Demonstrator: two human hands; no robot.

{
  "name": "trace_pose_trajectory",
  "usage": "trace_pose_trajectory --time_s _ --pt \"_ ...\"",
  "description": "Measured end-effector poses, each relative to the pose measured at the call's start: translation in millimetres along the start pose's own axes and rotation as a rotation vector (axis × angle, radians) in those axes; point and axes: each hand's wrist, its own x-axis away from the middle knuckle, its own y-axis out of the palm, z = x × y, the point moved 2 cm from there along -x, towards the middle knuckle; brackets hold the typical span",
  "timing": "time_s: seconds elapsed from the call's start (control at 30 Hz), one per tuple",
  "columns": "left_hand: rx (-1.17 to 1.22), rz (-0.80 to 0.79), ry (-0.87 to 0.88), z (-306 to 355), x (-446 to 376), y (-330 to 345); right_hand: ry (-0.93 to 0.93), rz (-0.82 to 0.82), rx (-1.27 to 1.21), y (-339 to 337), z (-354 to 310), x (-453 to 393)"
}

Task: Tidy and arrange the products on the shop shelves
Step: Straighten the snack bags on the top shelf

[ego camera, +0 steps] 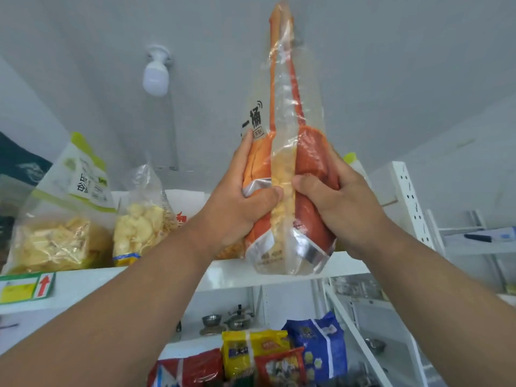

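White light bulb (155,76) (unlit) on grey ceiling (391,51), metal pots (226,321) below

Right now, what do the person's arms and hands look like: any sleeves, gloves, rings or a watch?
Both forearms are bare as far as the frame shows, with no sleeve edge in view. The left hand and the right hand wear no gloves. No watch, bracelet or band shows at either wrist, and no ring is visible on the fingers that can be seen. Some fingers are hidden, so a ring there cannot be ruled out.
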Motion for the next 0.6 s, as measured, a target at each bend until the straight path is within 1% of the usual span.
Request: trace_pose_trajectory --time_s 0.07,0.2,0.27,0.33,0.4,0.43,0.5,0.53,0.6 --pt "-0.004 0.020 -0.020 -10.7 -11.5 3.8 0.020 -0.015 -0.029 -3.1 13.8 -16.2" --pt "-0.063 0.049 -0.032 -31.2 -45.4 4.7 0.021 -0.018 0.009 -13.1 34.0 -50.1" --pt "-0.096 0.026 -0.107 -46.4 -55.8 5.1 0.070 -0.034 -0.017 -15.1 52.1 -59.2" --pt "-0.147 -0.031 -0.164 -62.3 -60.4 4.2 0.117 -0.061 -0.043 -16.3 73.2 -61.7" --pt "-0.126 -0.055 -0.205 -72.9 -65.9 -0.1 0.134 -0.064 -0.061 -19.7 87.8 -64.7" --pt "-0.073 -0.023 -0.250 -77.3 -69.5 -3.6 0.140 -0.056 -0.067 -21.4 93.0 -67.4" --pt "0.037 0.117 -0.356 -85.3 -76.9 -14.1 0.163 -0.057 -0.086 -22.8 101.1 -72.5" --pt "0.067 0.186 -0.383 -90.7 -80.0 -19.2 0.175 -0.072 -0.097 -22.6 104.6 -74.7" --pt "0.016 0.279 -0.367 -105.0 -84.5 -27.2 0.183 -0.102 -0.102 -21.4 111.1 -78.5"
